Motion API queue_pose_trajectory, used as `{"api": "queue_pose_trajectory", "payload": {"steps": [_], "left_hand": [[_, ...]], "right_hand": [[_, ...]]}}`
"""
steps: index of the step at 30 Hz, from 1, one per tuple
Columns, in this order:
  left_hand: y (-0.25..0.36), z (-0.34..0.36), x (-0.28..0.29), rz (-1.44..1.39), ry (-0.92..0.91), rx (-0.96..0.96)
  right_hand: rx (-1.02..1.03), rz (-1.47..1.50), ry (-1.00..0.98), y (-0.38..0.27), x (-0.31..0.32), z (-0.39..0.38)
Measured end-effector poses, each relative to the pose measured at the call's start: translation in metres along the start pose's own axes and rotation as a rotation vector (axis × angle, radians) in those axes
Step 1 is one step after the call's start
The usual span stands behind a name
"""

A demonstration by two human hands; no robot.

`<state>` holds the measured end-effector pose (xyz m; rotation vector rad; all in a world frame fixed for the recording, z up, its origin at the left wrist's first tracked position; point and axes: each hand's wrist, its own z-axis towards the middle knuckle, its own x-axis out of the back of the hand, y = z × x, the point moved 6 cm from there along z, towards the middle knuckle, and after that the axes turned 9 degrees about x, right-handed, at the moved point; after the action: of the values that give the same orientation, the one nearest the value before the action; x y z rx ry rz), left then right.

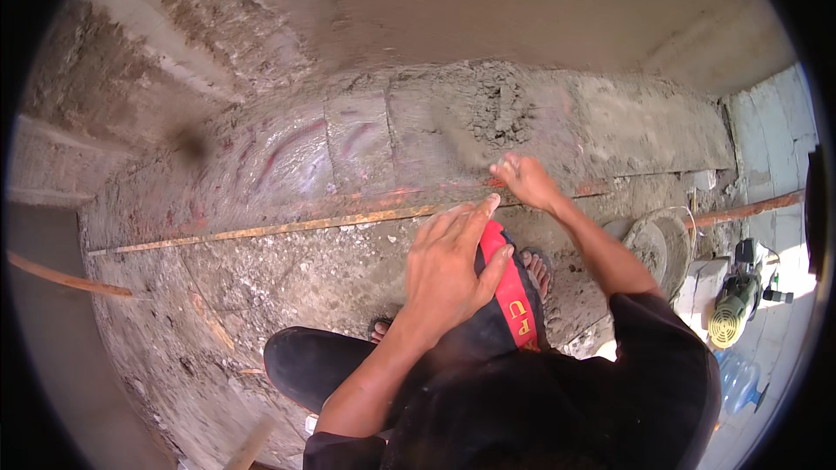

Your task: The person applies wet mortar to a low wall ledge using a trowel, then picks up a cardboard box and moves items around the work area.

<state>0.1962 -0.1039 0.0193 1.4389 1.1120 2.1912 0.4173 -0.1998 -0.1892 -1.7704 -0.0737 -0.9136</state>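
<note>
My left hand (444, 265) rests on my raised knee, fingers stretched out and nothing held. Ahead of the knee, my right hand (526, 181) is closed around a blurred, trowel-like grey tool (460, 141), mostly smeared by motion. The tool is over a low surface coated with wet grey mortar (357, 144). Rougher clumps of mortar (503, 109) lie on that surface just beyond the tool. A long, narrow wooden strip (287, 226) runs along the surface's near edge, passing in front of both hands.
At the right stand a round mortar-caked tub (681, 248), a wooden pole (749, 208), a motor-like machine (730, 309) and a clear blue water bottle (738, 381). Another stick (70, 278) juts in at the left. Rough, debris-strewn ground (305, 287) lies around my feet.
</note>
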Motion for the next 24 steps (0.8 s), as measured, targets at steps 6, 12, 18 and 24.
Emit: {"api": "queue_pose_trajectory", "payload": {"steps": [6,12,18,24], "left_hand": [[0.004,0.008,-0.007,-0.007,-0.040,0.043],[0.015,0.014,-0.014,0.015,-0.045,0.010],[0.022,0.016,-0.017,-0.028,-0.043,-0.059],[0.027,0.016,-0.024,-0.078,-0.080,-0.118]], "right_hand": [[0.194,-0.776,-0.328,0.024,0.055,0.038],[0.091,-0.820,-0.124,0.040,0.085,0.138],[0.012,-0.801,-0.075,0.009,0.100,0.093],[-0.179,-0.786,0.140,-0.036,0.159,-0.019]]}}
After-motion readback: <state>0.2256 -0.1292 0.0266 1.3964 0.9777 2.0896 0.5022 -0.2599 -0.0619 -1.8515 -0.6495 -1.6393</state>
